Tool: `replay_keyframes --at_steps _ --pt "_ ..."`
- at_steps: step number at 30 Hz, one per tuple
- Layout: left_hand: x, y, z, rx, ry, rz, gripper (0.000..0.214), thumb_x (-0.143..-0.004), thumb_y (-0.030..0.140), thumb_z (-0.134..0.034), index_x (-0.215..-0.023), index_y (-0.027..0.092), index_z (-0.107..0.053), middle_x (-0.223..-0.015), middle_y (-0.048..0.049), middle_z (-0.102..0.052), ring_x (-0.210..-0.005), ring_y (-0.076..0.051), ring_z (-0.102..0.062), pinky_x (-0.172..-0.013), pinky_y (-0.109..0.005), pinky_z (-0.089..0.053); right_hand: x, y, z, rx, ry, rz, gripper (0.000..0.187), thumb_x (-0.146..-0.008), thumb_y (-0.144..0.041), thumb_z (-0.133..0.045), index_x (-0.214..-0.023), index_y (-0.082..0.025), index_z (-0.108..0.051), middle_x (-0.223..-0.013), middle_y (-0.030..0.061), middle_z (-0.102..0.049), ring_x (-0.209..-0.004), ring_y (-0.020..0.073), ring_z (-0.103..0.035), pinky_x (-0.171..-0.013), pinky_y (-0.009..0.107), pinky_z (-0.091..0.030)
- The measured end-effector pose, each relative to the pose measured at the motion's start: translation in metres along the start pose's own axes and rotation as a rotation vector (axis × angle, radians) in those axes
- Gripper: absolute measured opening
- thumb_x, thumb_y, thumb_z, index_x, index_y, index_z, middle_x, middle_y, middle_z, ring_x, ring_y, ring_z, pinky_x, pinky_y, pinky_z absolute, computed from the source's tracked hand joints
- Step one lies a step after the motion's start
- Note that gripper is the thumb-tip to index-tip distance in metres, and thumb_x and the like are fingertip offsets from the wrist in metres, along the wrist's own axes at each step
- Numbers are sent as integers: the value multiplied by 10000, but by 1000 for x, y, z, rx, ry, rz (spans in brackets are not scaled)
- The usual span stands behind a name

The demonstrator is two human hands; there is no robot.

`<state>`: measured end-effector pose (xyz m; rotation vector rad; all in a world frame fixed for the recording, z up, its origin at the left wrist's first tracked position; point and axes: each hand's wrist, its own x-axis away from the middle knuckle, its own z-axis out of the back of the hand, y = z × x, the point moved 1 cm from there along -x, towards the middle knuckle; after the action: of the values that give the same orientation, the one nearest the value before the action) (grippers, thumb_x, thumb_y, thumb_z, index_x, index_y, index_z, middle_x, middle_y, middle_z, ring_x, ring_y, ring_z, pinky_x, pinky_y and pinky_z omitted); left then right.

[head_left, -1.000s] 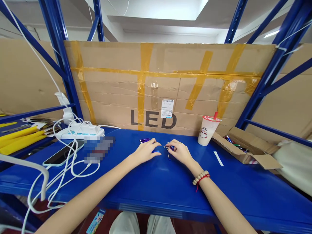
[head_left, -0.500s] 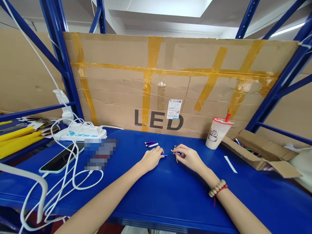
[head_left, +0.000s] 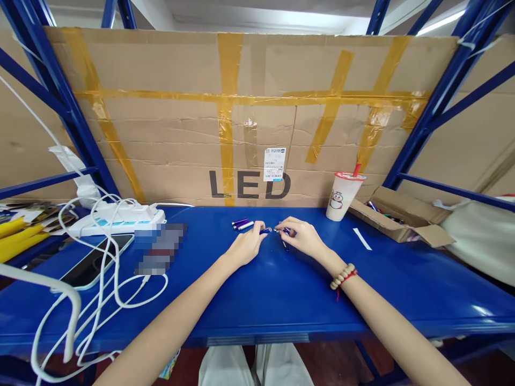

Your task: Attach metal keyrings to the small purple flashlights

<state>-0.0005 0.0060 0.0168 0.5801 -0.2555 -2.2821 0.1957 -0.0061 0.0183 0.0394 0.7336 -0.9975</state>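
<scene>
My left hand (head_left: 246, 244) rests on the blue shelf top (head_left: 281, 289), its fingers pinched on a small blue pen-like piece (head_left: 264, 231). My right hand (head_left: 302, 237) faces it, fingers closed around small blue and metal parts (head_left: 282, 231). The two hands almost touch at the fingertips. A dark thin piece (head_left: 285, 246) lies under the right hand. Two or three short purple and silver tubes (head_left: 242, 223) lie just behind the left hand. A bead bracelet with red cord (head_left: 341, 276) is on my right wrist.
A white drink cup with a red straw (head_left: 341, 195) stands at the back right, beside an open cardboard box of pens (head_left: 396, 217). A power strip (head_left: 116, 219), white cables (head_left: 100, 279) and a phone (head_left: 94, 261) lie left. A taped cardboard sheet (head_left: 249, 118) forms the back wall.
The view has tilted down and shifted. My hands have drawn closer together, the left one lifting its blue piece toward the parts in the right.
</scene>
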Motion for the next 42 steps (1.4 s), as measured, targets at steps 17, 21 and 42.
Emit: replay_keyframes --at_steps 17,21,42 --pt "1 4 -6 -76 -13 -56 231 -928 241 -298 -1138 181 -372 -1003 -85 -626 -866 -202 -628 -675 -280 -486 1 -11 3 -117 106 56 126 -763 -257 -562 -789 -201 -672 -806 16 -653 -512 69 -510 -537 207 -410" --pt "3 3 -5 -86 10 -114 242 -930 250 -295 -1145 194 -392 -1099 -80 -601 -969 -203 -599 -725 -280 -485 1 -11 2 -154 85 55 91 -734 -233 -579 -730 -190 -659 -773 14 -644 -516 71 -513 -524 203 -400" --pt "6 -5 -14 -68 59 -193 316 -927 220 -302 -1213 231 -436 -1111 -49 -594 -1017 -172 -571 -810 -286 -489 2 -11 -16 -396 64 -67 46 -661 -146 -596 -639 -153 -636 -683 1 -584 -457 49 -492 -468 184 -396"
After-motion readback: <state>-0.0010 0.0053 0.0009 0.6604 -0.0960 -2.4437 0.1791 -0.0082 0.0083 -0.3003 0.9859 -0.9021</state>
